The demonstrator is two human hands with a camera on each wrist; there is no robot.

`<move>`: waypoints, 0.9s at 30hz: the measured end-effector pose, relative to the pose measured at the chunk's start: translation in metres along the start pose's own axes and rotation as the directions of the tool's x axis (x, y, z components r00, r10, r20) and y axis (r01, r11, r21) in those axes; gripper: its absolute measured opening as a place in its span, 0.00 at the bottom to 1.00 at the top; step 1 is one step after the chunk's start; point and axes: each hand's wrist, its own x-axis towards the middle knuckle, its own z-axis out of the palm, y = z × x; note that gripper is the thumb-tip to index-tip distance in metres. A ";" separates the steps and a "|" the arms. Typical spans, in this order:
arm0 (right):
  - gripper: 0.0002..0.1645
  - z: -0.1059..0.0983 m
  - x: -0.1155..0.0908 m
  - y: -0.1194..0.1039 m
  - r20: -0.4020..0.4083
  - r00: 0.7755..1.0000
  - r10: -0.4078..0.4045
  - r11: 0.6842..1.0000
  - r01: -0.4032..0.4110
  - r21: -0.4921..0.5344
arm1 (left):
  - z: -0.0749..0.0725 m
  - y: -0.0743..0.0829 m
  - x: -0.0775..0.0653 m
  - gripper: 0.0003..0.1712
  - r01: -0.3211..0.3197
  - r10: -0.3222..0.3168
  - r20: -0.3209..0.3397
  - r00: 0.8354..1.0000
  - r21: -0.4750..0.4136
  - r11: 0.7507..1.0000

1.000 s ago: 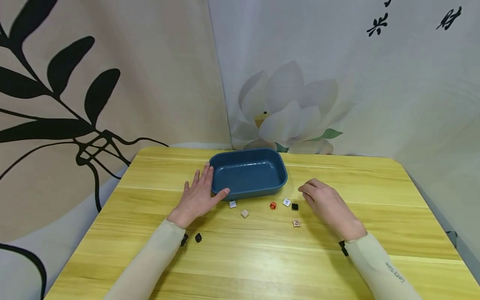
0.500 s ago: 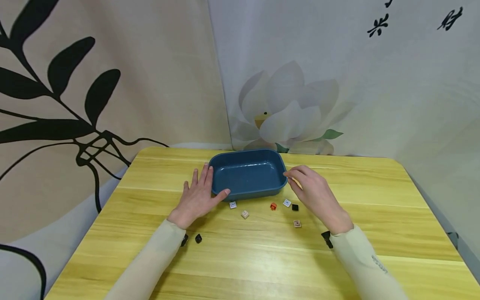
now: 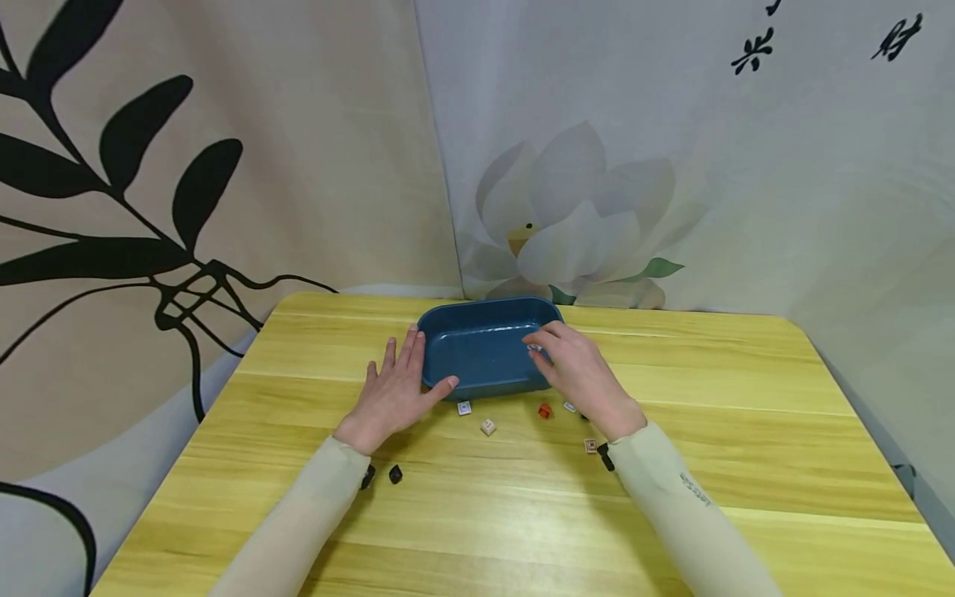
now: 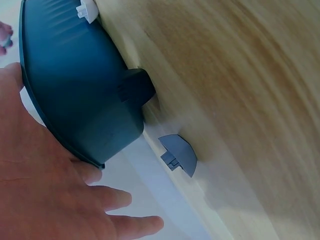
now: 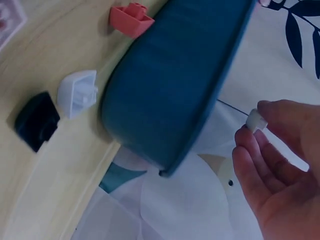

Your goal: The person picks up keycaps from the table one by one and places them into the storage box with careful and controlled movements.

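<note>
My right hand (image 3: 578,365) pinches a small white keycap (image 5: 256,121) between thumb and fingertips, over the right part of a blue rectangular tray (image 3: 492,385). My left hand (image 3: 391,398) lies against the tray's left end, fingers spread and straight, thumb along the near rim. In front of the tray lie a white keycap (image 3: 464,408), an off-white keycap (image 3: 488,427) and an orange keycap (image 3: 545,410). Beside the orange one, the right wrist view has another white keycap (image 5: 77,94) and a black keycap (image 5: 37,121), both partly covered by my right arm in the head view.
A pale keycap with a reddish-brown square (image 3: 590,446) lies close to the right wrist strap. Another black keycap (image 3: 395,474) sits by my left forearm. The wooden table (image 3: 477,531) ends at a patterned curtain (image 3: 358,166) just behind the tray.
My right hand has moved left from the table beside the tray, across its right rim, carrying the pinched white keycap. The left hand has stayed at the tray's left end.
</note>
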 end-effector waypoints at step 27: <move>0.20 0.026 0.018 0.005 0.221 0.967 0.128 0.992 -0.120 -0.050 | -0.001 0.000 0.000 0.62 0.002 -0.002 0.019 1.000 -0.002 1.000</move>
